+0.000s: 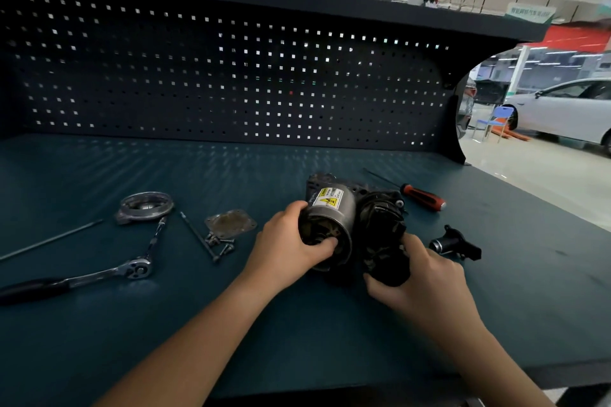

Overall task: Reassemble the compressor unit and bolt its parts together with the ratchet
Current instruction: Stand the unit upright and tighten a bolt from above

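The silver compressor housing point(334, 208) with a yellow warning label lies on its side on the bench, its open end toward me. My left hand point(287, 241) grips that open rim, thumb inside. Beside it on the right my right hand point(420, 277) holds a black inner part point(383, 241) against the housing. A ratchet point(99, 274) with a black handle and a long extension lies at the left. Nearby are a round metal end cover point(145, 206), a flat square plate point(231, 223), long bolts point(198, 236) and short screws point(221, 243).
A red-and-black screwdriver point(421, 196) lies behind the housing on the right. A small black fitting point(456, 244) sits right of my right hand. A thin metal rod point(49, 239) lies at far left. A pegboard wall point(231, 75) closes the bench's back; the bench edge runs along the right.
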